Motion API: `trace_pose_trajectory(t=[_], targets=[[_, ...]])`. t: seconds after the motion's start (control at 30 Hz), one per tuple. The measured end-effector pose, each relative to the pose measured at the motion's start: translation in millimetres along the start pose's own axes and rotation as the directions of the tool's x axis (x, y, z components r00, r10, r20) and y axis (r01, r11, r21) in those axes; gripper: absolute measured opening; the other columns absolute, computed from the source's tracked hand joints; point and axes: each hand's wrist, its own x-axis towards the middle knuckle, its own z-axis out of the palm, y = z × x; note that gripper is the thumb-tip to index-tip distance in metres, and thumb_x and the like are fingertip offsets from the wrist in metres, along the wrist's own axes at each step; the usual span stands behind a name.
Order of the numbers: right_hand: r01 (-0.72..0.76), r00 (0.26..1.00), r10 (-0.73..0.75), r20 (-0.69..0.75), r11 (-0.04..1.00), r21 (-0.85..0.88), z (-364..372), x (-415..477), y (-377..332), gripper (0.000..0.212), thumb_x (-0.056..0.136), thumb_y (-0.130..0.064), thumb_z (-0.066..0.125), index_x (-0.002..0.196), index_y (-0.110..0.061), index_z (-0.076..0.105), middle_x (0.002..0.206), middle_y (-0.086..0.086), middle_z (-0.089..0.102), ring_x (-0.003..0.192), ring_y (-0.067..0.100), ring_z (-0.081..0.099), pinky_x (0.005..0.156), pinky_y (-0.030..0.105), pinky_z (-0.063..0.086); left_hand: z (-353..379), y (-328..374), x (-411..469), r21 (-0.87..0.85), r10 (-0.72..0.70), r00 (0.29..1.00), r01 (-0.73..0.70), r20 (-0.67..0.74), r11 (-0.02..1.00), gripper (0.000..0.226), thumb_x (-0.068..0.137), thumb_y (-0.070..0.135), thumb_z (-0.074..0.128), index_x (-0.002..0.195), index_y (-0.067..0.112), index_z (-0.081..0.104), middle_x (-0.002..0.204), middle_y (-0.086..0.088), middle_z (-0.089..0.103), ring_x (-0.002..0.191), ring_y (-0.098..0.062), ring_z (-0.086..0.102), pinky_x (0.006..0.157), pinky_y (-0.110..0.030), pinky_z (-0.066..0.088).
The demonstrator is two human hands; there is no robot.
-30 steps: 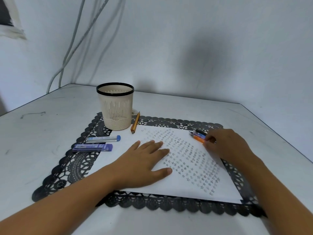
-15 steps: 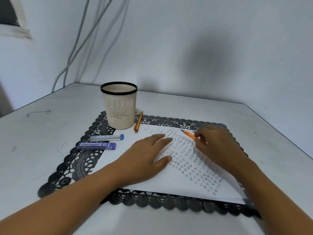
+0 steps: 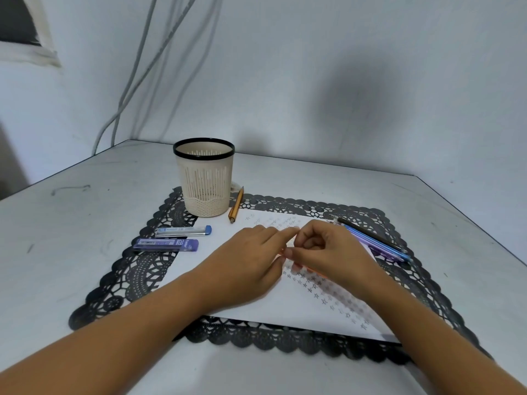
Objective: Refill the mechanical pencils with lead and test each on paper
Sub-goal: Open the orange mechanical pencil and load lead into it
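Note:
Over the white paper (image 3: 273,306), which is covered with small pencilled stars, my right hand (image 3: 333,255) is closed around an orange mechanical pencil (image 3: 317,271); only slivers of the pencil show under the fingers. My left hand (image 3: 248,260) meets it at the pencil's front end, its thumb and fingers pinched there. Several more mechanical pencils (image 3: 376,242), black, purple and blue, lie together on the paper's right edge. Two lead cases lie left of the paper: a clear one with a blue cap (image 3: 184,231) and a purple one marked 2B (image 3: 166,244).
A black lace mat (image 3: 142,269) lies under the paper on a grey table. A cream slotted cup with a black rim (image 3: 204,181) stands at the mat's far left corner, with a brown pencil (image 3: 236,205) beside it. Walls close off the back and the right.
My right hand picked the orange pencil out of the bunch at the right and carried it left to the paper's middle. My left hand lifted from lying flat and closed on the pencil's end.

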Motion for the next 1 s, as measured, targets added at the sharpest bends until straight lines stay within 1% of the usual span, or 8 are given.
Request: trace_pose_trajectory(t=[0.17,0.27,0.4,0.47,0.6,0.67,0.87,1.0], targets=[[-0.016,0.999,0.018,0.045,0.998,-0.057,-10.3,-1.7,-4.1,0.015,0.077,-0.021,0.073,0.08,-0.013,0.06,0.067,0.002,0.071,0.061,0.006,0.066,0.06,0.019,0.05,1.0,-3.3,-0.1,-0.014,0.029,0.999,-0.029,0.037,0.999,0.03,0.09,0.026,0.038,0.103,0.011,0.061,0.084,-0.003,0.059,0.074,-0.018,0.053,0.065,-0.029,0.045],[-0.011,1.0,0.012,0.003,0.991,-0.133,-21.0,-1.3,-2.6,0.007,0.08,-0.023,0.07,0.079,-0.02,0.064,0.07,0.0,0.071,0.067,0.015,0.067,0.064,0.028,0.051,0.1,-7.1,1.3,-0.088,-0.052,0.999,0.051,-0.005,0.995,0.03,0.092,0.027,0.039,0.107,0.012,0.06,0.091,-0.002,0.06,0.082,-0.015,0.052,0.072,-0.025,0.042],[-0.079,0.994,0.085,-0.065,0.993,0.091,-35.2,1.6,1.7,0.005,0.085,-0.017,0.063,0.086,-0.015,0.068,0.077,0.001,0.072,0.07,0.013,0.069,0.064,0.027,0.055,-1.7,-17.4,4.5,-0.161,-0.197,0.979,0.188,-0.042,0.969,0.025,0.095,0.02,0.043,0.113,0.011,0.058,0.097,0.0,0.058,0.087,-0.009,0.047,0.073,-0.015,0.029],[-0.102,0.991,0.115,-0.069,0.98,0.172,-37.6,2.5,3.6,0.01,0.087,-0.011,0.06,0.092,-0.012,0.069,0.078,0.003,0.071,0.071,0.013,0.069,0.062,0.023,0.056,-2.9,-20.9,6.1,-0.178,-0.243,0.968,0.23,-0.055,0.957,0.024,0.094,0.017,0.046,0.113,0.01,0.058,0.092,0.002,0.054,0.084,-0.01,0.046,0.071,-0.015,0.028],[-0.094,0.985,0.134,-0.106,0.944,0.317,-34.4,3.0,5.4,0.015,0.087,-0.005,0.057,0.092,-0.013,0.069,0.077,0.004,0.073,0.076,0.017,0.071,0.068,0.028,0.057,-4.4,-23.3,7.8,-0.191,-0.283,0.957,0.267,-0.065,0.945,0.024,0.094,0.016,0.045,0.113,0.009,0.058,0.088,0.008,0.048,0.079,-0.008,0.041,0.067,-0.011,0.03],[-0.069,0.983,0.119,-0.138,0.944,0.324,-32.5,3.3,5.7,0.014,0.087,-0.006,0.058,0.089,-0.015,0.069,0.076,0.003,0.072,0.075,0.016,0.07,0.069,0.028,0.057,-4.3,-23.6,7.9,-0.198,-0.284,0.956,0.266,-0.068,0.943,0.024,0.094,0.017,0.045,0.113,0.009,0.058,0.088,0.008,0.047,0.079,-0.007,0.041,0.069,-0.006,0.032],[-0.04,0.971,0.094,-0.218,0.97,0.241,-30.7,5.5,9.0,0.01,0.088,-0.014,0.059,0.085,-0.013,0.068,0.077,0.007,0.068,0.067,0.011,0.068,0.061,0.024,0.055,-3.2,-22.4,7.5,-0.193,-0.276,0.958,0.257,-0.077,0.947,0.023,0.095,0.018,0.045,0.113,0.012,0.058,0.091,0.006,0.051,0.08,-0.009,0.043,0.068,-0.018,0.028],[-0.042,0.962,0.098,-0.255,0.975,0.217,-30.5,7.5,12.7,0.016,0.09,-0.015,0.056,0.08,-0.008,0.066,0.072,0.006,0.063,0.061,0.011,0.063,0.059,0.025,0.051,-2.5,-21.4,7.5,-0.194,-0.264,0.961,0.243,-0.086,0.95,0.023,0.094,0.017,0.045,0.113,0.012,0.058,0.09,0.007,0.049,0.079,-0.009,0.043,0.065,-0.016,0.029]])
